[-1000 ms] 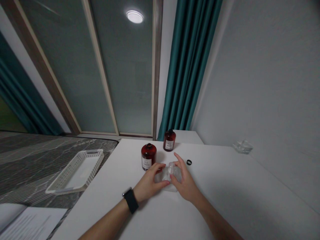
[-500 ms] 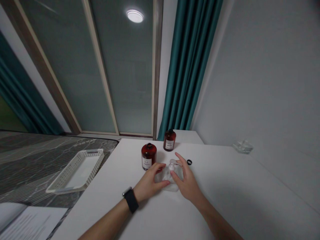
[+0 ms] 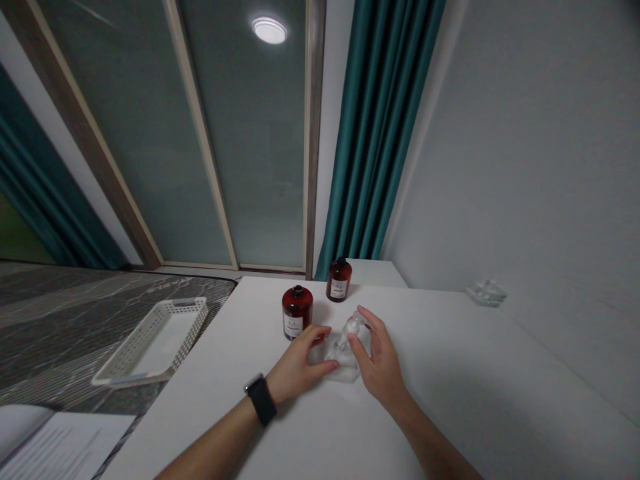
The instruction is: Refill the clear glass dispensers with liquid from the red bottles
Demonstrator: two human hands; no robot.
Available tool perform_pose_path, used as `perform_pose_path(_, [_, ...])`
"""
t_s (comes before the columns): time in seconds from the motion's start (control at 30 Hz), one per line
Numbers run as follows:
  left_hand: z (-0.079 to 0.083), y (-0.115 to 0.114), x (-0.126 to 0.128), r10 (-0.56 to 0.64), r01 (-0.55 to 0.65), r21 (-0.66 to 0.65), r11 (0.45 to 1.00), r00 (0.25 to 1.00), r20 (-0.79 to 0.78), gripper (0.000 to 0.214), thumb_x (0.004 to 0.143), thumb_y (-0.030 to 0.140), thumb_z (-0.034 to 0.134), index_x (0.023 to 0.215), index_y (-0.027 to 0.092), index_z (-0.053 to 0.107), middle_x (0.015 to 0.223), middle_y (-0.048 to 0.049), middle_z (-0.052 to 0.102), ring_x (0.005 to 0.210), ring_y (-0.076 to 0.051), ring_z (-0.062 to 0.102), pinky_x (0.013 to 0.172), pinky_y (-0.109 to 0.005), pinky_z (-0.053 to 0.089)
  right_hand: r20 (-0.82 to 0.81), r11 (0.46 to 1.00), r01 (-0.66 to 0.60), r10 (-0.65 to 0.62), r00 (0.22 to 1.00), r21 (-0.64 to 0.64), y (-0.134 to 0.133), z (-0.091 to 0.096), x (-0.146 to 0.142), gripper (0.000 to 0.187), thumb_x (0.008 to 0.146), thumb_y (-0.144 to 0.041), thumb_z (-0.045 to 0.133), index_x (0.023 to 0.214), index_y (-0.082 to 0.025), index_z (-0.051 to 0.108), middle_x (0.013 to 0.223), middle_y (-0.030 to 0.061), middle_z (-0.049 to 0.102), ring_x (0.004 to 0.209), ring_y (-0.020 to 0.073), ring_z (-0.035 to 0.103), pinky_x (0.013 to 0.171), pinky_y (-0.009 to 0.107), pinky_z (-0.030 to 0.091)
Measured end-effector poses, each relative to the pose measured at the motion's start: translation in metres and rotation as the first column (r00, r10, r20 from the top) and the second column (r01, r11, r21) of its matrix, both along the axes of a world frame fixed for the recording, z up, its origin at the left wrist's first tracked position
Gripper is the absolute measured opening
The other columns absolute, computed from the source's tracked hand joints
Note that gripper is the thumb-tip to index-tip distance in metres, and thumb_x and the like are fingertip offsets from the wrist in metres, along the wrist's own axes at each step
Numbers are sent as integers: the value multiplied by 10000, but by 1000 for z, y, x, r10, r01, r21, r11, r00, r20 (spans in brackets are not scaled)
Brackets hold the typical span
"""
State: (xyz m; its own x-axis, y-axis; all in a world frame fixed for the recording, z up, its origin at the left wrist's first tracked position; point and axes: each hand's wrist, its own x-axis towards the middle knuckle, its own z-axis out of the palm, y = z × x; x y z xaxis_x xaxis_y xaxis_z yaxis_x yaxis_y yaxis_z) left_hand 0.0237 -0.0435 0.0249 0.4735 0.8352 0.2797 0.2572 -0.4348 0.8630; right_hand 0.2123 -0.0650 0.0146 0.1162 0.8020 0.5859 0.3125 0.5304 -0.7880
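A clear crumpled plastic bag [image 3: 345,357] lies on the white table [image 3: 450,373]. My left hand [image 3: 300,363], with a black watch on the wrist, pinches the bag's left side. My right hand [image 3: 377,357] grips the bag's right side, and a small pale object [image 3: 353,325] shows inside at the fingertips. Two dark red bottles stand just behind: the nearer bottle [image 3: 297,312] close to my left fingers, the farther bottle [image 3: 339,280] beyond it. The small black ring seen earlier is hidden behind my right hand.
A white perforated basket [image 3: 155,343] sits on the dark marbled surface to the left. A clear glass dish [image 3: 485,292] rests by the wall at the right. Teal curtains and glass panels stand behind. Papers [image 3: 50,447] lie at the lower left.
My right hand has shifted up and right on the bag, lifting that side and covering the black ring. My left hand has stayed where it was.
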Motion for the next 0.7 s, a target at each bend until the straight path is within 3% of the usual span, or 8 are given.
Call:
perform_pose_path(0.13, [-2, 1, 0, -7, 8, -16, 1000, 1000, 17, 473, 766, 236, 755, 1200, 174, 577, 1204, -114, 617, 1148, -270, 592, 1046, -444, 473, -111, 996, 77, -73, 991, 40, 4, 2, 4, 385, 899, -320, 625, 1273, -256, 564, 1262, 107, 609, 1122, 250, 594, 1018, 460, 459])
perform_pose_path(0.37, [-3, 1, -1, -7, 7, -12, 1000, 1000, 26, 463, 768, 232, 757, 1194, 184, 582, 1202, -108, 618, 1147, -269, 590, 1044, -436, 474, -278, 989, 144, -145, 949, -26, 6, 13, 6, 448, 855, -362, 659, 1264, -230, 537, 1063, 88, 639, 933, 221, 631, 857, 402, 522])
perform_pose_path(0.7, [-2, 0, 0, -6, 7, -11, 1000, 1000, 3, 464, 768, 229, 755, 1193, 181, 577, 1193, -101, 616, 1138, -261, 592, 1039, -426, 478, -316, 985, 133, -161, 935, -107, 7, 12, 5, 474, 841, -386, 663, 1256, -209, 519, 893, 37, 632, 816, 196, 632, 775, 352, 510])
